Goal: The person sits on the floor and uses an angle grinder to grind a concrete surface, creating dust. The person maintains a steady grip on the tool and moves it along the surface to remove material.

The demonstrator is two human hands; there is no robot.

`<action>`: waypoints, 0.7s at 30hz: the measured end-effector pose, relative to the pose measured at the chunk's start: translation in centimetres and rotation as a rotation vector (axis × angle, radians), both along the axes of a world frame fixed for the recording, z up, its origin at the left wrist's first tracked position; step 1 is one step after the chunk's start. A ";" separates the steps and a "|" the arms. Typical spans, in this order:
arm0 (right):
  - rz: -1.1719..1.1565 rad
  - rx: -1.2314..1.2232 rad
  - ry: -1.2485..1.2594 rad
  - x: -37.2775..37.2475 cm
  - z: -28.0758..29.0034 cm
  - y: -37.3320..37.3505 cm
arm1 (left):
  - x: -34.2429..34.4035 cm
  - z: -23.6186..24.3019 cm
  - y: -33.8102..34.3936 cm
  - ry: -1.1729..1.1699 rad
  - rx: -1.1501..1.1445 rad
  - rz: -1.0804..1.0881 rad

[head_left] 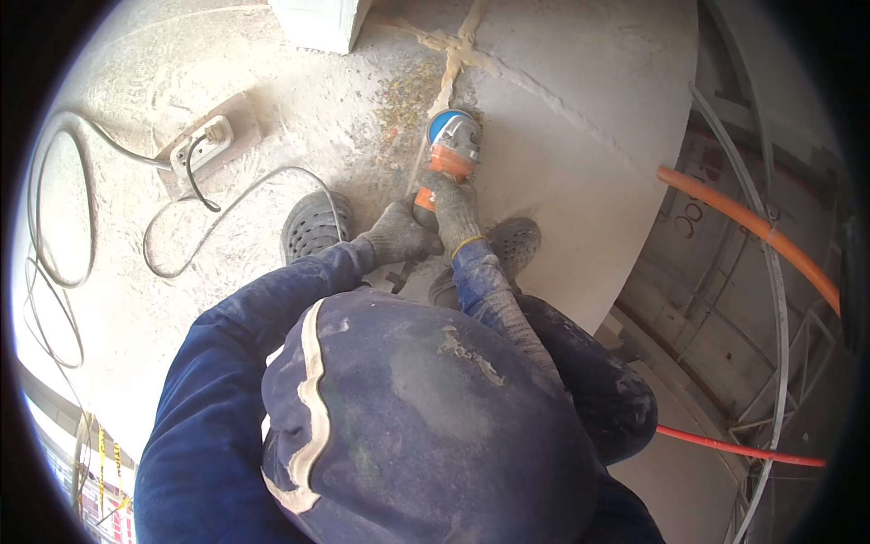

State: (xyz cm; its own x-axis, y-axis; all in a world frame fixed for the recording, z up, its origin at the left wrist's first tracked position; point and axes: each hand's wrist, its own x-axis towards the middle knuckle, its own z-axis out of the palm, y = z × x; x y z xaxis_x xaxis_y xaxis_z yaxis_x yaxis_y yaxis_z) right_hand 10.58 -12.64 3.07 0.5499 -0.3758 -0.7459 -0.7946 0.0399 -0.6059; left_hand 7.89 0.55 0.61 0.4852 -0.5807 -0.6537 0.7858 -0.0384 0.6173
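Observation:
An angle grinder (458,145), orange and grey with a blue disc at its front, rests at a pale filled crack (446,86) in the dusty floor. My right hand (453,208), in a grey knit glove, is closed around the grinder's body. My left hand (403,236), also gloved in grey, is closed at its rear end, its fingers partly hidden. Grey perforated clogs (310,222) flank my hands. Dusty dark blue clothing fills the lower middle of the view.
A power strip (190,143) sits on a board at left, among looping cables (91,208). A white block (317,18) stands behind. At right the floor ends at an edge (652,236), with metal bars (775,299), an orange pipe (752,218) and a red hose (725,444) beyond.

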 end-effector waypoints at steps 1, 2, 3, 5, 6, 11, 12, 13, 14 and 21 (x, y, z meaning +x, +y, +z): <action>0.000 -0.015 -0.010 0.0 -0.1 0.0 | 0.0 0.0 0.0 0.021 0.007 -0.005; 0.004 -0.015 0.002 0.0 -0.2 -0.1 | 0.0 -0.1 0.0 0.033 0.005 -0.006; 0.005 -0.016 0.002 0.0 -0.3 -0.1 | 0.0 -0.2 0.0 0.045 0.003 -0.006; 0.018 -0.021 0.013 0.0 -0.4 -0.3 | 0.0 -0.4 0.1 0.069 -0.005 -0.016; 0.030 -0.026 0.023 0.0 -0.4 -0.4 | 0.0 -0.4 0.1 0.081 -0.009 -0.022; 0.040 -0.014 0.031 -0.1 -0.7 -0.6 | -0.2 -0.5 -0.1 0.077 -0.001 0.012; 0.032 -0.011 0.031 -0.1 -0.7 -0.6 | -0.2 -0.4 -0.1 0.087 -0.019 0.043; 0.020 -0.008 0.034 -0.1 -0.7 -0.6 | -0.2 -0.3 -0.1 0.086 -0.012 0.040; 0.032 -0.005 0.038 0.0 -0.7 -0.6 | -0.2 -0.3 -0.1 0.091 -0.014 0.040; 0.031 0.013 0.064 0.6 -0.5 -0.6 | 0.5 0.2 -0.2 0.011 0.035 0.004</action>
